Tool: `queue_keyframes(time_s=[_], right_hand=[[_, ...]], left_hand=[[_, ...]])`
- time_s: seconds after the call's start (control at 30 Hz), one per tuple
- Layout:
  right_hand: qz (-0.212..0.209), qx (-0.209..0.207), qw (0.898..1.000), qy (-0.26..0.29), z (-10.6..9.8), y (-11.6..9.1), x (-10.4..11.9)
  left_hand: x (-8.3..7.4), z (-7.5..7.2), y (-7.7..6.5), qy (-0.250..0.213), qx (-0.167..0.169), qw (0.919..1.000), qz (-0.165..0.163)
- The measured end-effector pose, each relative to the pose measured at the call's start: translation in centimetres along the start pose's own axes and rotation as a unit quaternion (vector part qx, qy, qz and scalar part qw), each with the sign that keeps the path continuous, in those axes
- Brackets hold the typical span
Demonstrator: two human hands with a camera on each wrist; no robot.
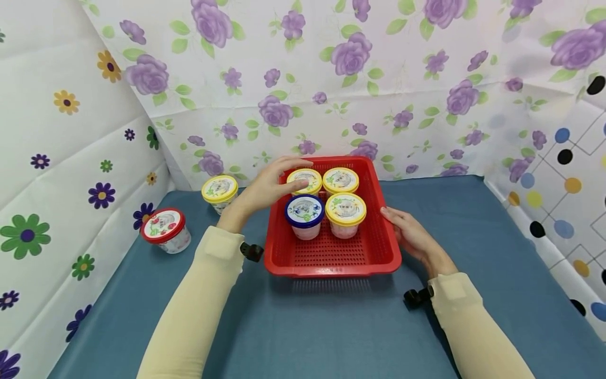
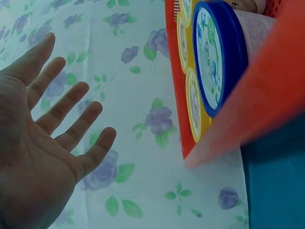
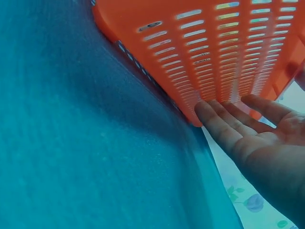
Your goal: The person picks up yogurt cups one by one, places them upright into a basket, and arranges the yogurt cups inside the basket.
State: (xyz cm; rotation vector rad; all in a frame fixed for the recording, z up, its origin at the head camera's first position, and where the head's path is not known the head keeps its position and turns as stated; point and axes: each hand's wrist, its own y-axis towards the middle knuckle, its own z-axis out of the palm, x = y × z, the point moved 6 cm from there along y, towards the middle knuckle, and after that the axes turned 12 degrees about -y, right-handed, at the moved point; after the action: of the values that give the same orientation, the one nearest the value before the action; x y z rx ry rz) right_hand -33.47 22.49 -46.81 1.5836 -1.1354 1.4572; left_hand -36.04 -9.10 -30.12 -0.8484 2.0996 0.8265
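Observation:
A red plastic basket (image 1: 331, 271) with slotted walls holds several lidded tubs. Three have yellow lids, such as the front right tub (image 1: 346, 209); a blue-lidded tub (image 1: 305, 215) stands at the front left. My left hand (image 1: 265, 188) hovers over the rear left corner, near a yellow-lidded tub (image 1: 307, 179). Its fingers are spread and empty in the left wrist view. With my right hand (image 1: 409, 231) I hold the basket's right side, thumb at the rim and fingers along the outer wall. In the right wrist view those fingers (image 3: 224, 126) look nearly straight.
Left of the basket, on the blue tablecloth (image 1: 322, 331), stand a red-lidded tub (image 1: 167, 229) and another yellow-lidded tub (image 1: 220, 192). Flowered cloth (image 1: 265, 68) hangs right behind the basket, and a dotted cloth (image 1: 573, 179) on the right.

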Motion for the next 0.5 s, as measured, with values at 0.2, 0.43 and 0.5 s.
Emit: queue_keyframes(time_s=[0.2,0.43,0.5], right_hand=[[-0.001,0.002,1.0,0.014,0.2,-0.1,-0.1],[0.001,0.002,0.999,0.042,0.4,-0.2,0.2],[0.0,0.004,0.999,0.046,0.4,-0.2,0.3]], left_hand=[[1.4,-1.0,-1.4,-0.006,-0.025,0.9992,-0.03],[3.9,-2.6,-4.1,-0.038,-0.08,0.9942,-0.061],[4.8,-3.0,-4.9,-0.039,-0.094,0.9926,-0.066]])
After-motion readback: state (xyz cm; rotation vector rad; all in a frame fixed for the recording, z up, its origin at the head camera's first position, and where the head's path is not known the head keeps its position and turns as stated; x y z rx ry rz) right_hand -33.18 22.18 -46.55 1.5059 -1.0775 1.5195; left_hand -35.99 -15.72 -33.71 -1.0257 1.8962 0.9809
